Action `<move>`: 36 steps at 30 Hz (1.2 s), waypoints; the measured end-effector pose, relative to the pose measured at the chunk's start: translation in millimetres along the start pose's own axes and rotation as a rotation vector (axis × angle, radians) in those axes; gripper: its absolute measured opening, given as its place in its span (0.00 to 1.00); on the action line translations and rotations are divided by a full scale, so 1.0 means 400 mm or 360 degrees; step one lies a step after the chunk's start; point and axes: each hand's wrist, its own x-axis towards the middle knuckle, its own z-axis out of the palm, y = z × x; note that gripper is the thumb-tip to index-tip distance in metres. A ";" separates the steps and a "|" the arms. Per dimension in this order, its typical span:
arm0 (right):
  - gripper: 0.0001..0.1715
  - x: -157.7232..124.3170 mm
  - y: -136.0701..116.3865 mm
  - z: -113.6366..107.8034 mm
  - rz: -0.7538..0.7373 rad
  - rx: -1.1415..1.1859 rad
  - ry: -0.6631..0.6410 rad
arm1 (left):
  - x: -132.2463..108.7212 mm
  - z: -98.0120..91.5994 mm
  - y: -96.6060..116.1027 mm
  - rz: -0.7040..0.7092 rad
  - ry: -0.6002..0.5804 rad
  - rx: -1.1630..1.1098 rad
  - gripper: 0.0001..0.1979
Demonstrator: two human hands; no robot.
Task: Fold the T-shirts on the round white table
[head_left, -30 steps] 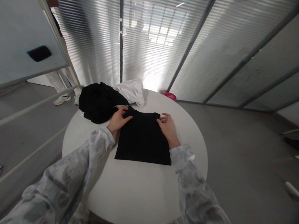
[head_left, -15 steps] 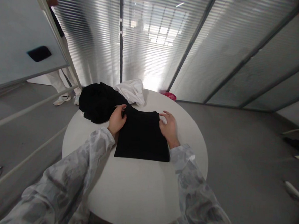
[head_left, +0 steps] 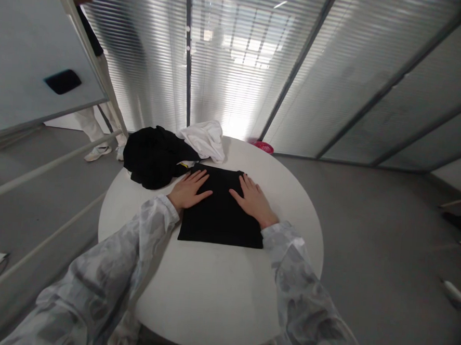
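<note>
A black folded cloth item [head_left: 222,219], probably a garment, lies flat as a near rectangle on the round white table [head_left: 207,296]. My left hand [head_left: 190,188] rests palm down over its upper left edge, fingers spread. On the upper right part lies my right hand [head_left: 252,197], also flat with the fingers apart. Neither hand grips anything. Just beyond my left hand is a heap of crumpled black cloth [head_left: 153,155], with a small yellow bit showing at its right side. A crumpled white cloth [head_left: 205,139] sits against that heap at the table's far edge.
A whiteboard [head_left: 31,40] on a white frame stands to the left, with a black eraser-like object [head_left: 63,81] on it. Behind it a person [head_left: 88,125] stands, partly hidden. A pink basket [head_left: 264,147] is past the table's far edge, before a glass partition [head_left: 337,80].
Both hands have let go of the far corners of the black folded cloth and now lie flat on top of it. The cloth's far edge looks straighter.
</note>
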 end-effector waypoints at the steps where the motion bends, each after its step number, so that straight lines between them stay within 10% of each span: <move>1: 0.52 0.001 0.004 0.003 0.0042 0.0005 0.0036 | 0.000 0.002 -0.004 -0.0025 0.0027 0.0002 0.36; 21: 0.15 0.017 -0.011 -0.047 0.0149 0.0260 0.0481 | -0.006 -0.005 -0.003 -0.0075 0.0105 0.0014 0.36; 31: 0.36 -0.026 -0.132 -0.072 -0.0484 0.0125 -0.0112 | -0.011 0.004 -0.009 -0.0089 0.0141 0.0061 0.37; 36: 0.49 -0.017 -0.094 -0.030 -0.0263 -0.0009 -0.0216 | -0.013 0.009 -0.010 -0.0156 0.0109 0.0190 0.40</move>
